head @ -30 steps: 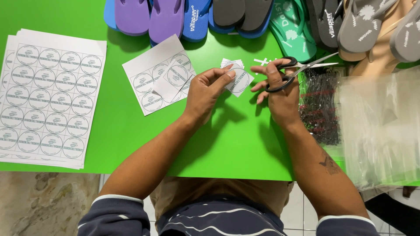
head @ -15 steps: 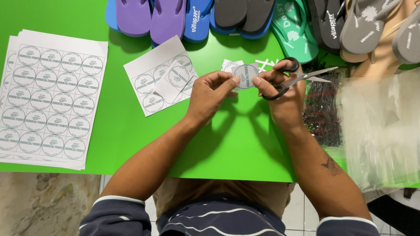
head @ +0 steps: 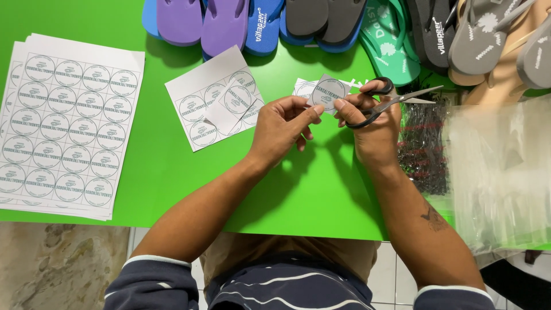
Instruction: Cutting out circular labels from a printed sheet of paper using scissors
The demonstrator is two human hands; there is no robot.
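My left hand (head: 282, 127) pinches a small round paper label (head: 328, 93) by its lower edge, held up above the green table (head: 172, 172). My right hand (head: 373, 123) grips black-handled scissors (head: 396, 99), blades pointing right and nearly closed, while its forefinger touches the label's right side. A small paper offcut (head: 302, 87) lies on the table just behind the label. To the left lies a partly cut sheet of round labels (head: 215, 99) with a loose piece on top.
A stack of full label sheets (head: 60, 123) covers the table's left end. Flip-flops in purple (head: 201, 20), blue, grey, green and beige line the far edge. Clear plastic bags (head: 505, 172) and a dark bundle (head: 423, 146) lie at the right.
The paper piece in my left hand went from a squarish scrap to a round label, lifted and turned upright. The scissors swung from cutting at it to pointing right.
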